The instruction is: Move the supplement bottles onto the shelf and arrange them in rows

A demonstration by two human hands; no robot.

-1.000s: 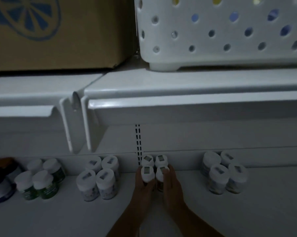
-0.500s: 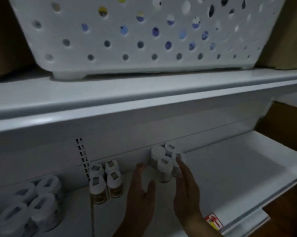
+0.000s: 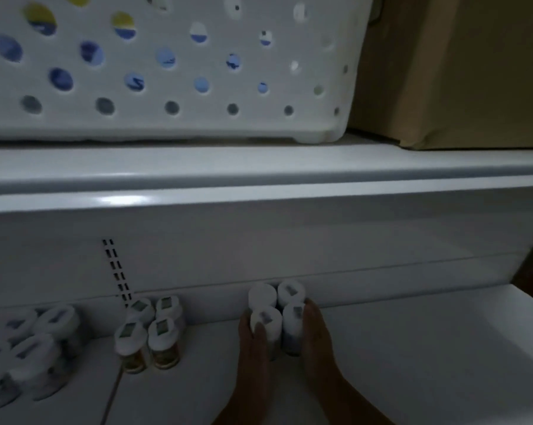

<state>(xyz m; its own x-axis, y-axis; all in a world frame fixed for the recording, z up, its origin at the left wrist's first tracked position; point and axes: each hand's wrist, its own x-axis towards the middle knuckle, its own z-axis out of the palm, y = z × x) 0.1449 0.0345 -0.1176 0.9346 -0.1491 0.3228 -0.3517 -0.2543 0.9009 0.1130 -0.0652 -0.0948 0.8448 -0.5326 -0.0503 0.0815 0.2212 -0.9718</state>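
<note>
Several white-capped supplement bottles stand in a tight block [image 3: 276, 314] at the back of the white lower shelf [image 3: 412, 348]. My left hand [image 3: 253, 351] presses against the front left bottle [image 3: 266, 322], thumb laid over its cap. My right hand [image 3: 319, 342] lies flat against the front right bottle [image 3: 293, 326]. Both hands squeeze the block from either side. Left of it stands another block of amber bottles [image 3: 150, 329], and a further group of wider white bottles [image 3: 29, 357] sits at the far left.
The upper shelf's front edge [image 3: 259, 185] overhangs close above. On it rest a white perforated basket [image 3: 167, 72] and a cardboard box [image 3: 473, 72]. A slotted upright [image 3: 116, 271] runs down the back wall. Bare shelf stretches right of the hands.
My view swung right, then back. Both hands moved from the amber block to the right-hand block and closed in against its front bottles.
</note>
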